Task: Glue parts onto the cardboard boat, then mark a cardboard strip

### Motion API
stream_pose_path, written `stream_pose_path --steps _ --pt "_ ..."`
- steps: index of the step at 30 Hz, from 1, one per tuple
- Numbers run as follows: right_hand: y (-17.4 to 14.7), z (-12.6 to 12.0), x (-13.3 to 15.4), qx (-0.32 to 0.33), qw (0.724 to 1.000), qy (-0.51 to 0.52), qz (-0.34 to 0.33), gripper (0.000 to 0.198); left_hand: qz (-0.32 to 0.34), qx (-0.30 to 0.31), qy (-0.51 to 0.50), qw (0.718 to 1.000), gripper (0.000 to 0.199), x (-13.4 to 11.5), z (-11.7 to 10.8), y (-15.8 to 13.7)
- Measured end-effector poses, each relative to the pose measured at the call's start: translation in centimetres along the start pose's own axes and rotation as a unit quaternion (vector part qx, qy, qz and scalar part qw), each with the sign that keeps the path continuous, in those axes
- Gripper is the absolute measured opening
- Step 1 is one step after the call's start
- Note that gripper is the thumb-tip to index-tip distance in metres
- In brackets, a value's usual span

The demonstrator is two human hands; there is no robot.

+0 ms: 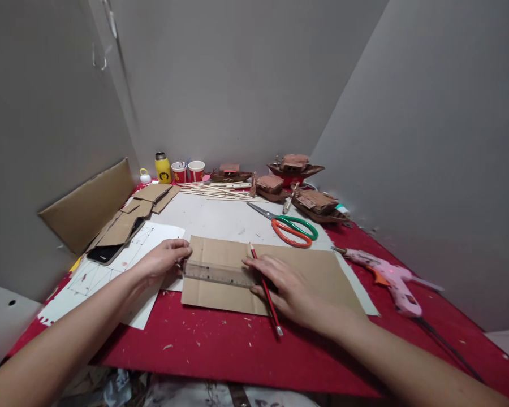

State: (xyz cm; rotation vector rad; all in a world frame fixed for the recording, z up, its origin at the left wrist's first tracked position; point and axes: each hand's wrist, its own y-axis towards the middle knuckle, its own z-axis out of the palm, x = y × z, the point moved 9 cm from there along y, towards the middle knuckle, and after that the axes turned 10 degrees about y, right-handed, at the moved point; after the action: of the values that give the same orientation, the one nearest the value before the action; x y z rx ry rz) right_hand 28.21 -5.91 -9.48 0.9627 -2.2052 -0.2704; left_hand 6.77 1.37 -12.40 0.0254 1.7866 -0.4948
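A brown cardboard piece [309,271] lies flat on the table in front of me. Across its left part rests a clear plastic ruler [216,275]. My left hand [169,258] is closed at the cardboard's left edge, its fingers curled beside the ruler's end; the exact grip is partly hidden. With a red pencil [270,299] between its fingers, my right hand [282,285] lies over the cardboard and touches the right end of the ruler. The pencil's tip points away from me, and its eraser end hangs toward the near edge.
Scissors [294,230] lie beyond the cardboard; a pink glue gun [392,277] is on the right. At left are a drawn sheet [110,277], a phone [112,251] and cardboard scraps [152,194]. Sticks [220,191], cups [196,170], a yellow bottle [163,168] and model boats [316,203] stand behind.
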Motion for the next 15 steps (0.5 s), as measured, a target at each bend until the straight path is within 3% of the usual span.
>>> stream_pose_path --steps 5,8,10,12,15 --pt "0.2 -2.5 1.6 -0.028 0.996 0.087 -0.002 0.028 0.061 -0.061 -0.028 0.996 0.033 -2.0 -0.7 0.4" --pt "-0.1 -7.2 1.4 -0.133 0.983 0.109 0.059 0.026 0.108 -0.126 -0.023 0.986 0.036 -4.5 -3.7 -0.1" --pt "-1.2 -11.3 0.2 -0.256 0.948 0.13 0.134 0.031 0.134 -0.163 -0.013 0.977 0.034 -6.5 -6.2 -1.0" --pt "-2.2 -13.9 -1.2 -0.335 0.908 0.165 0.191 0.034 0.144 -0.176 0.014 0.974 0.031 -8.3 -8.2 -2.1" --pt "-2.0 -14.7 -2.7 -0.356 0.89 0.207 0.195 0.037 0.135 -0.147 0.075 0.977 0.024 -10.5 -9.6 -3.1"
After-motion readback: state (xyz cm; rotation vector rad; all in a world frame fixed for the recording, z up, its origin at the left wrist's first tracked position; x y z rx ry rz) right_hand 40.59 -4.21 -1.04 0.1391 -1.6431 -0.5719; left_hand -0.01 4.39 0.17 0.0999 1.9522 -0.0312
